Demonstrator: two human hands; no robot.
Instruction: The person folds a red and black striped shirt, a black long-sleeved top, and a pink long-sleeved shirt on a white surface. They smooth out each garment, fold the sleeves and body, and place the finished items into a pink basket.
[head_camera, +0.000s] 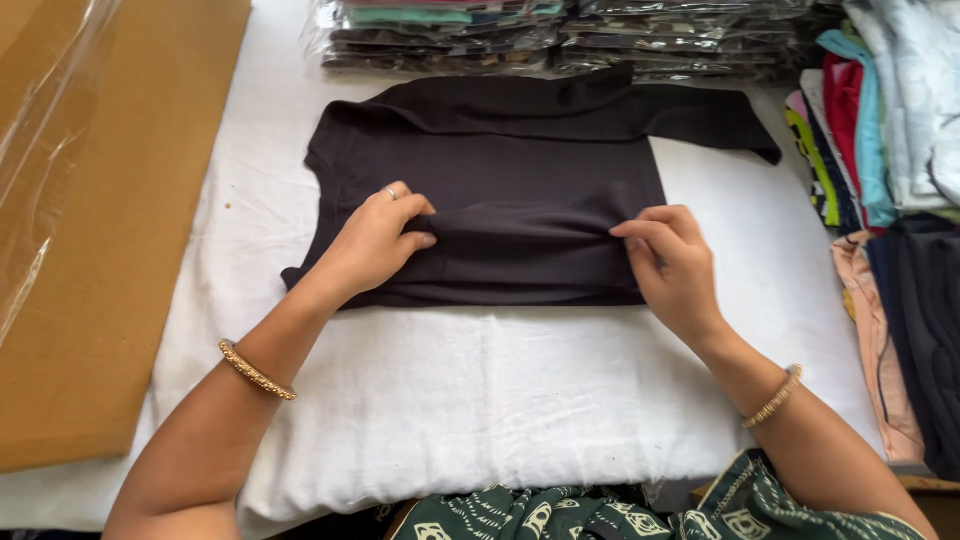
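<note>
— What covers the table?

— A white cloth (480, 390); on its far half lies a black garment (520, 170), matte and plain, partly folded, one sleeve sticking out to the right; bagged clothes (560, 35) are stacked beyond it; loose coloured garments (880, 150) are piled at the right.

— And the hands?

— Left hand (378, 240) and right hand (672, 262) each pinch a raised fold across the garment's middle; a ring (391, 193) sits on the left.

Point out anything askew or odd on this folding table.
The black shirt lies uneven: one sleeve sticks out on the right, the other side is folded in. Both hands pinch a ridge across its middle. Nothing looks spilled or damaged.
</note>
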